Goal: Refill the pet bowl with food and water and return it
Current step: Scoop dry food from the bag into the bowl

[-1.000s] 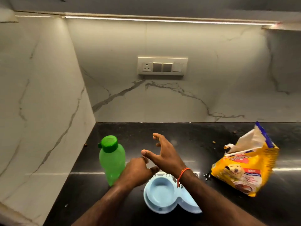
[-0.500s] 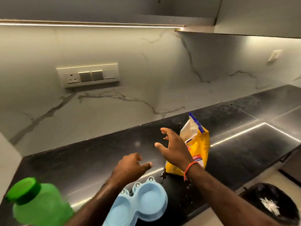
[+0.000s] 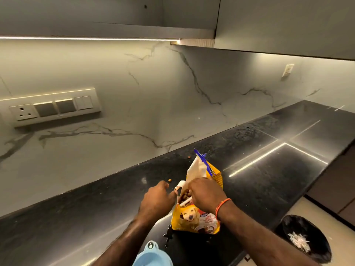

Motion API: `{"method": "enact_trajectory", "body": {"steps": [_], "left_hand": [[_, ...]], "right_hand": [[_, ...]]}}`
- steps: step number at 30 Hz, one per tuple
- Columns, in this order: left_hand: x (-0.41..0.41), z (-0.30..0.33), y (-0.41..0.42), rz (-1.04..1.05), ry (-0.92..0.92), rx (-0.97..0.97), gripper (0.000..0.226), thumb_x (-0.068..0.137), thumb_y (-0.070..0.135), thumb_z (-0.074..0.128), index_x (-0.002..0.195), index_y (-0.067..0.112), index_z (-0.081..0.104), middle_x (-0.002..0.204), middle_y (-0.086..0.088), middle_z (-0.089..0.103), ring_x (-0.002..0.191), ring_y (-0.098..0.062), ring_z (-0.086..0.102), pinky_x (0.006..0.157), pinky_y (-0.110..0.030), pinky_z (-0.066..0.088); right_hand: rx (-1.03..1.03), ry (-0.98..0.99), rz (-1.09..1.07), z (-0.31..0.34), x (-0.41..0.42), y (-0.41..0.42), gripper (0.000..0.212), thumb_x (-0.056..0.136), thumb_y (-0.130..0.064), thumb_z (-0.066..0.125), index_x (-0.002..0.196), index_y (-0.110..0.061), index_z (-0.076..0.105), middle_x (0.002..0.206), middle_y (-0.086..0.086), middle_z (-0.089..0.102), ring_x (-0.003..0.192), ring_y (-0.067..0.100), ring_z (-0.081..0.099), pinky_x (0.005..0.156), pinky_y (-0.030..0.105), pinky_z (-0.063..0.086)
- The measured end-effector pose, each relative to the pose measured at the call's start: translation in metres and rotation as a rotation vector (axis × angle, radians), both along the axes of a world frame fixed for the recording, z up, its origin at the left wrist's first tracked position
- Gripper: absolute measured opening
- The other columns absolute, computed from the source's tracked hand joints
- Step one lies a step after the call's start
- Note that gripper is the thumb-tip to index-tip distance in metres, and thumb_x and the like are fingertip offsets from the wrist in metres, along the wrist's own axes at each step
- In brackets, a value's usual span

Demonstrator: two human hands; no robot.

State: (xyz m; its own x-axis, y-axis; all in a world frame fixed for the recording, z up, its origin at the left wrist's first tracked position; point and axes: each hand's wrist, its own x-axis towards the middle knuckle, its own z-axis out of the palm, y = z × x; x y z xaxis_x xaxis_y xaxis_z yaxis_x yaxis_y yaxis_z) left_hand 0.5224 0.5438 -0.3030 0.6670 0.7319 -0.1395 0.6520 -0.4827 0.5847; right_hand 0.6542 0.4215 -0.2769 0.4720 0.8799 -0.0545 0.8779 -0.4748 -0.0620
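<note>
Head view, one frame. Landmark: bag (image 3: pixel 196 217), yellow, dog picture on its front, standing upright on the black counter (image 3: pixel 96 217) with its mouth open and the white inner lining of the torn top showing.

Right hand (image 3: pixel 206 194) is at the bag mouth, back of hand toward the camera. Fingers are curled down into or over the opening; their tips are hidden, so cannot tell whether they pinch kibble, the bag edge, or nothing. Orange band (image 3: pixel 222 205) on that wrist.

Left hand (image 3: pixel 158 198) is just left of the bag. Thumb and fingers are drawn together at the left edge of the bag mouth, touching the white flap there; whether they actually pinch it is not clear.

Kibble (image 3: pixel 186 194), brown, visible inside the bag mouth between the two hands. Loose pieces (image 3: pixel 169 180) lie on the counter behind and left of the bag.

Bowl (image 3: pixel 152 255), light blue, sits on the counter in front of the bag and to its left, cut off by the frame's bottom edge; contents not visible.

Bin (image 3: pixel 305 239), black, on the floor right of the bag. Socket panel (image 3: pixel 51 107) on the marble wall, far left of the bag.
</note>
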Motion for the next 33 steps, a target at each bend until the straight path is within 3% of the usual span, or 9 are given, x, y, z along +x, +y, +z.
{"method": "enact_trajectory", "body": {"steps": [4, 7, 10, 13, 17, 26, 28, 31, 33], "left_hand": [[0.017, -0.009, 0.002, 0.042, -0.019, -0.061, 0.058, 0.089, 0.061, 0.062, 0.131, 0.02, 0.06, 0.118, -0.003, 0.072, 0.105, -0.024, 0.069, 0.086, -0.037, 0.059], [0.023, -0.024, 0.004, 0.052, 0.026, -0.141, 0.038, 0.082, 0.054, 0.065, 0.095, 0.019, 0.07, 0.087, -0.001, 0.074, 0.078, -0.023, 0.073, 0.072, -0.043, 0.064], [0.025, -0.033, 0.0, 0.01, 0.039, -0.183, 0.021, 0.087, 0.027, 0.062, 0.078, 0.012, 0.073, 0.071, -0.007, 0.076, 0.061, -0.023, 0.075, 0.063, -0.041, 0.065], [0.023, -0.037, -0.004, -0.029, 0.016, -0.22, 0.022, 0.091, 0.01, 0.056, 0.076, 0.005, 0.071, 0.066, -0.014, 0.075, 0.052, -0.021, 0.074, 0.058, -0.039, 0.065], [0.019, -0.035, -0.008, -0.069, 0.005, -0.206, 0.021, 0.087, 0.013, 0.052, 0.078, 0.003, 0.069, 0.06, -0.011, 0.074, 0.047, -0.015, 0.071, 0.053, -0.027, 0.059], [0.011, -0.038, -0.009, 0.048, -0.02, -0.367, 0.026, 0.078, 0.008, 0.043, 0.076, 0.001, 0.069, 0.057, -0.009, 0.073, 0.056, -0.02, 0.075, 0.069, -0.039, 0.066], [0.009, -0.04, -0.008, 0.079, -0.043, -0.377, 0.026, 0.079, 0.009, 0.044, 0.076, 0.003, 0.069, 0.057, -0.008, 0.073, 0.056, -0.02, 0.075, 0.07, -0.04, 0.066], [0.008, -0.044, -0.008, 0.088, -0.057, -0.364, 0.026, 0.082, 0.012, 0.045, 0.074, 0.007, 0.069, 0.059, -0.007, 0.074, 0.057, -0.019, 0.075, 0.07, -0.041, 0.066], [0.009, -0.044, -0.008, 0.078, -0.055, -0.344, 0.025, 0.082, 0.014, 0.046, 0.074, 0.008, 0.069, 0.062, -0.007, 0.075, 0.06, -0.021, 0.076, 0.068, -0.042, 0.066]], "right_hand": [[-0.196, -0.054, 0.005, 0.001, -0.01, 0.0, 0.026, 0.1, -0.026, 0.05, 0.117, -0.017, 0.067, 0.115, 0.01, 0.071, 0.11, 0.032, 0.064, 0.09, 0.041, 0.046], [-0.258, -0.015, -0.039, 0.007, -0.022, 0.0, 0.027, 0.101, -0.026, 0.053, 0.12, -0.014, 0.067, 0.121, 0.011, 0.068, 0.113, 0.031, 0.064, 0.091, 0.041, 0.051], [-0.238, 0.07, -0.111, 0.013, -0.029, 0.001, 0.03, 0.101, -0.022, 0.057, 0.127, -0.011, 0.065, 0.128, 0.013, 0.064, 0.119, 0.031, 0.06, 0.095, 0.042, 0.051], [-0.14, 0.122, -0.141, 0.016, -0.033, 0.008, 0.027, 0.1, -0.015, 0.056, 0.124, -0.01, 0.067, 0.125, 0.014, 0.066, 0.117, 0.032, 0.062, 0.092, 0.039, 0.052], [-0.017, 0.104, -0.121, 0.023, -0.035, 0.033, 0.023, 0.098, -0.014, 0.058, 0.118, -0.008, 0.067, 0.121, 0.017, 0.067, 0.115, 0.036, 0.063, 0.092, 0.042, 0.053], [-0.089, 0.168, -0.228, -0.016, -0.003, 0.039, 0.027, 0.091, -0.026, 0.062, 0.11, -0.01, 0.072, 0.114, 0.014, 0.071, 0.112, 0.032, 0.065, 0.091, 0.036, 0.049], [-0.056, 0.224, -0.294, -0.027, 0.0, 0.028, 0.045, 0.083, -0.036, 0.066, 0.12, -0.011, 0.066, 0.122, 0.013, 0.065, 0.118, 0.03, 0.062, 0.091, 0.036, 0.051], [-0.126, 0.198, -0.306, -0.041, 0.003, 0.013, 0.088, 0.078, -0.061, 0.066, 0.147, -0.017, 0.035, 0.149, 0.015, 0.037, 0.138, 0.033, 0.04, 0.104, 0.044, 0.046], [-0.148, 0.178, -0.266, -0.045, 0.005, 0.008, 0.093, 0.079, -0.071, 0.06, 0.151, -0.023, 0.027, 0.155, 0.014, 0.029, 0.143, 0.033, 0.031, 0.108, 0.046, 0.043]]}}
